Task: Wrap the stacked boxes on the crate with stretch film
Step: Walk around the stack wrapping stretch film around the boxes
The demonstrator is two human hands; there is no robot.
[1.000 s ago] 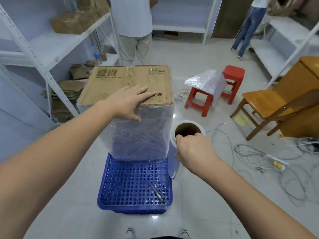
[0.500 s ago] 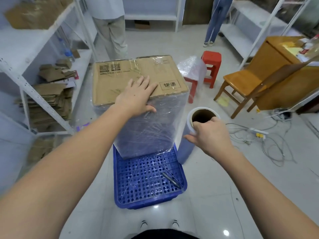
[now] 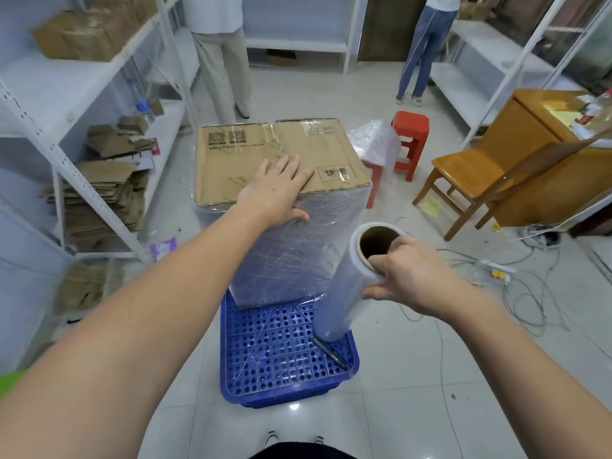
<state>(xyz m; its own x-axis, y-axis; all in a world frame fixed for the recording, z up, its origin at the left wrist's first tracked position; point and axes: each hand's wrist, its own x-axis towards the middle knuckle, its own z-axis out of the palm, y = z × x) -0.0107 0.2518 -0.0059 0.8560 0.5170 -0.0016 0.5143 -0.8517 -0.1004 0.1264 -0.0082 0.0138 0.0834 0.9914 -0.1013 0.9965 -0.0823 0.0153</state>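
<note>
The right hand (image 3: 405, 278) is gripping the top end of the stretch film roll (image 3: 347, 286), with one finger hooked inside the brown tube. The roll is tilting, its bottom end over the near right corner of the blue crate (image 3: 284, 359). The left hand (image 3: 276, 190) is lying flat and open on top of the stacked boxes (image 3: 281, 200), with its thumb over the near edge. Shiny film is already covering the sides of the boxes. The boxes are sitting on the far part of the crate, and the crate is sitting on the floor (image 3: 430, 376). A dark pen (image 3: 331, 354) is lying on the crate by the roll. A red stool (image 3: 410, 140) and a wooden chair (image 3: 463, 180) are standing further off
</note>
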